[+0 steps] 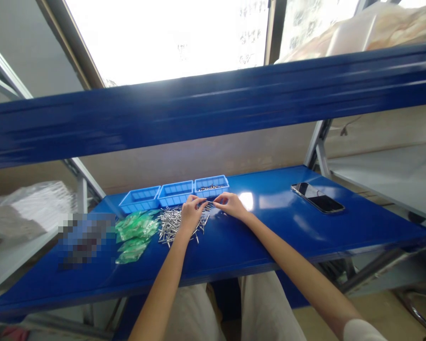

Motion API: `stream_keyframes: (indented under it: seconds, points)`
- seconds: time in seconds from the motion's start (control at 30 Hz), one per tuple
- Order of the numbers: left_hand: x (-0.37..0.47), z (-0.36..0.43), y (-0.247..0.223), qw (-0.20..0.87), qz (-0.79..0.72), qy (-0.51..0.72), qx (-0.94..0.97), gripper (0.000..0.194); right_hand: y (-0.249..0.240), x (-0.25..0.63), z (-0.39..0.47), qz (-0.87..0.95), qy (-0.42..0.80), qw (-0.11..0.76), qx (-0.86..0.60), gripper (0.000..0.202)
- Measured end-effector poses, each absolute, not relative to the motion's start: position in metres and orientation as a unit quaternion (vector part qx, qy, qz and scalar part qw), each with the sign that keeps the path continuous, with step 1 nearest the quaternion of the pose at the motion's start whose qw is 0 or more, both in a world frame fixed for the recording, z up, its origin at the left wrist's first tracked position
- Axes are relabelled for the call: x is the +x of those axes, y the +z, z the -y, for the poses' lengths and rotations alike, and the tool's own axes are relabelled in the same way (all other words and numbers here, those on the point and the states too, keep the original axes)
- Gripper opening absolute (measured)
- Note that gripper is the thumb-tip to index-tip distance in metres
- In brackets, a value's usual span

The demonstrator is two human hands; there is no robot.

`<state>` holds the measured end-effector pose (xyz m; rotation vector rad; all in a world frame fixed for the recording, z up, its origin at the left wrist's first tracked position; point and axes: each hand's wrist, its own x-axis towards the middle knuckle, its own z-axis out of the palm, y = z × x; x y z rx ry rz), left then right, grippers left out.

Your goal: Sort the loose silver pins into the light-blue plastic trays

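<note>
My left hand (191, 213) and my right hand (231, 204) face each other just in front of the blue bins, both with fingers closed in a pinch. Between their fingertips runs a thin silver metal pin (210, 202), small in the picture. Under and beside my left hand spreads a loose pile of similar metal pins (170, 225) on the blue table (227, 246). Right behind my hands stands a blue bin (217, 180) with some small metal pieces inside. A middle blue bin (175, 193) and a left blue bin (140, 203) adjoin it in a row.
Green plastic bags (137, 227) lie left of the pile, beside a pixelated patch. A phone (317, 198) rests on the table's right part. A blue shelf beam (213, 106) crosses above the table. White wrapped material (46, 208) sits on a side surface at far left.
</note>
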<state>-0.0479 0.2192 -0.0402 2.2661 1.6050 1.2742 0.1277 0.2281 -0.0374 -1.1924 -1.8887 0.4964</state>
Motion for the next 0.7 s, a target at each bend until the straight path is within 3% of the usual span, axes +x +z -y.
stream_keyframes:
  seconds: [0.27, 0.43, 0.7]
  points:
    - [-0.049, -0.222, -0.044, 0.063, -0.488, 0.425, 0.76, 0.017, -0.033, 0.124, -0.228, 0.714, 0.301, 0.487, -0.404, 0.021]
    - [-0.051, -0.223, -0.044, 0.085, -0.458, 0.401, 0.789, 0.011, -0.036, 0.12, -0.23, 0.748, 0.326, 0.473, -0.331, 0.022]
    - [-0.049, -0.219, -0.032, 0.083, -0.495, 0.472, 0.725, 0.017, -0.03, 0.122, -0.227, 0.691, 0.335, 0.501, -0.398, 0.025]
